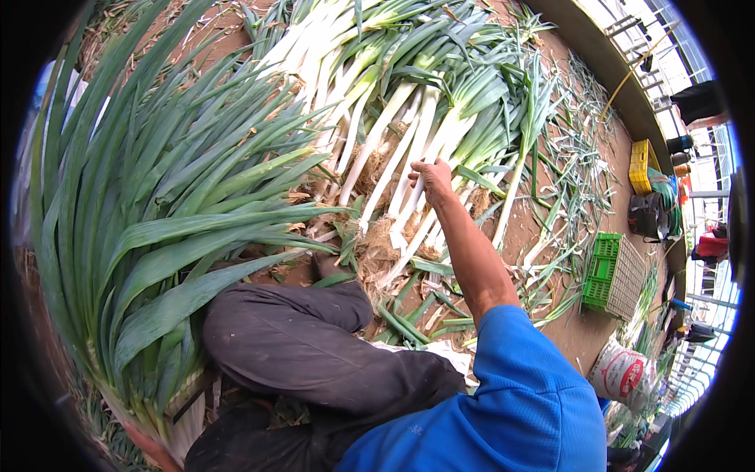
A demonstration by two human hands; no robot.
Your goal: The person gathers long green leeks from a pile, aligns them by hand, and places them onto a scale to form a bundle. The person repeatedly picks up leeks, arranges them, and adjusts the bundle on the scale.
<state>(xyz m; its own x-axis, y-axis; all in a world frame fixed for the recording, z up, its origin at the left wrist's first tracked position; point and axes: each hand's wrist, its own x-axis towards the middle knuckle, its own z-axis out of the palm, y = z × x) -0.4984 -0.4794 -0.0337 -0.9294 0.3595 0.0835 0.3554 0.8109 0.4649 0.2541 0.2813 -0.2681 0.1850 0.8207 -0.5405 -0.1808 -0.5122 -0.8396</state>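
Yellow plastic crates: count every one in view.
1: the yellow plastic crate stands at the far right, higher in the picture than the green plastic crate; others may be hidden.

The left hand cannot be made out — hidden behind the leek bundle (173,197) or below the lower edge.

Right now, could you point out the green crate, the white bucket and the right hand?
Green crate (602,271), head view: green side wall.
White bucket (610,370), head view: outer wall.
Right hand (434,180), head view: back of hand.
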